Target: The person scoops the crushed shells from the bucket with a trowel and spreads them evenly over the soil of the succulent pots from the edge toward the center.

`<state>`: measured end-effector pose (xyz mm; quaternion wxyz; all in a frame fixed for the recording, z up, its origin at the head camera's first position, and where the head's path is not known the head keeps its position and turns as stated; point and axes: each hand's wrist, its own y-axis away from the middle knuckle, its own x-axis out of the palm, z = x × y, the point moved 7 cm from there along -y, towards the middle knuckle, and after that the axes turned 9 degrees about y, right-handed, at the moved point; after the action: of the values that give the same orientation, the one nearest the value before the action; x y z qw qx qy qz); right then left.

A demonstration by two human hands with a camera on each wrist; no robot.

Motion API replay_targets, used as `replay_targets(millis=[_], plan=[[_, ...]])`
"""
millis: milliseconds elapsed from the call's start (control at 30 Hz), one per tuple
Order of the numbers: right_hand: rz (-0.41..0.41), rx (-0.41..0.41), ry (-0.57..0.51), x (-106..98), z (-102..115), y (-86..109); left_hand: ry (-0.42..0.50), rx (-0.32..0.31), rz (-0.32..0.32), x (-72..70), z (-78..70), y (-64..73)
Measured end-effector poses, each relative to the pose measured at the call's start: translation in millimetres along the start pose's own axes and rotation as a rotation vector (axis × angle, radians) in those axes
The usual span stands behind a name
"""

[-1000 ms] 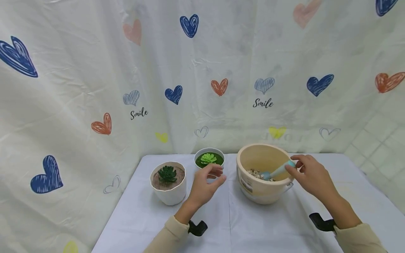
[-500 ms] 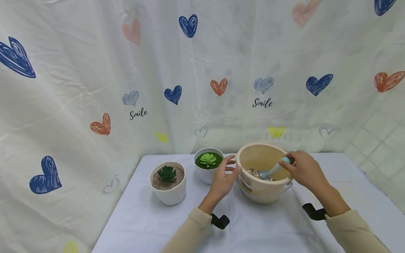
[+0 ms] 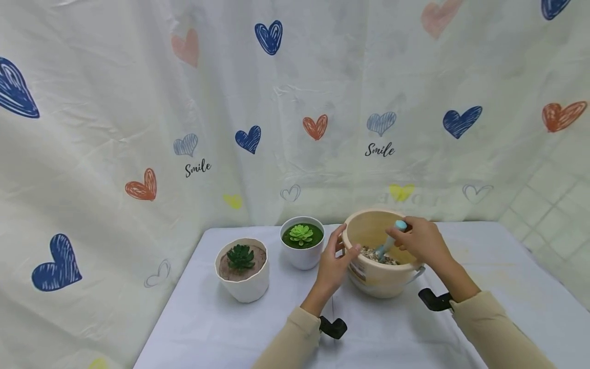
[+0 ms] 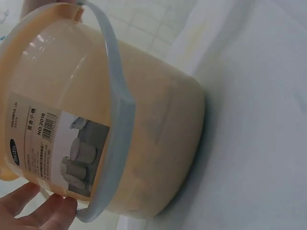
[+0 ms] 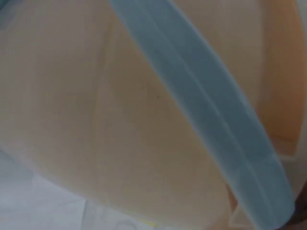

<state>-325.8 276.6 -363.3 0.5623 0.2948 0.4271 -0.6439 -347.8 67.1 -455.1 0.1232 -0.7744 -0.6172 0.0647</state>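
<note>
A cream plastic bucket (image 3: 375,284) stands on the table with mixed pebbles (image 3: 371,253) in its bottom. My left hand (image 3: 333,266) grips the bucket's near-left side, its thumb at the rim. In the left wrist view, fingertips touch the wall below the printed label (image 4: 50,143). Over the right rim, my right hand (image 3: 421,242) holds a light-blue shovel (image 3: 400,225) by its handle, the blade end down in the pebbles. The bucket's grey-blue carrying handle (image 5: 206,100) hangs down along its outside, filling much of the right wrist view; the right fingers are hidden there.
Left of the bucket is a white pot (image 3: 301,256) with a light-green succulent (image 3: 301,234). Farther left sits another white pot (image 3: 246,289) holding a dark-green succulent (image 3: 240,257). A heart-printed curtain (image 3: 276,169) hangs behind the white-covered table (image 3: 207,328).
My left hand has moved right, from before the light-green plant onto the bucket. My right hand has moved left over the bucket, tilting the shovel more upright.
</note>
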Motion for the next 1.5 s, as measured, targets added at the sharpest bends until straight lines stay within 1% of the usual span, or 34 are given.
replay_targets(millis=[200, 400, 633, 867, 1167, 1300, 1500], plan=[[0.029, 0.028, 0.027, 5, 1, -4.2, 0.009, -0.021, 0.006, -1.4, 2.0, 4.3], [0.050, 0.044, 0.020, 5, -1, -6.2, -0.001, -0.040, 0.015, -1.0, 4.2, 4.6], [0.080, 0.051, -0.078, 4, -6, -6.4, 0.009, -0.050, 0.022, -0.3, 2.6, 5.9], [0.098, 0.076, -0.131, 4, -8, -4.8, 0.026, -0.057, 0.047, 1.0, 1.6, 6.0], [0.161, 0.121, -0.244, 7, -10, -4.7, 0.031, -0.041, 0.058, 0.6, 3.9, 6.3], [0.189, 0.122, -0.292, 8, -11, -5.1, 0.036, -0.035, 0.065, 1.1, 4.7, 5.7], [0.207, 0.105, -0.317, 8, -13, -7.6, 0.017, -0.039, 0.069, 0.9, 4.0, 5.1]])
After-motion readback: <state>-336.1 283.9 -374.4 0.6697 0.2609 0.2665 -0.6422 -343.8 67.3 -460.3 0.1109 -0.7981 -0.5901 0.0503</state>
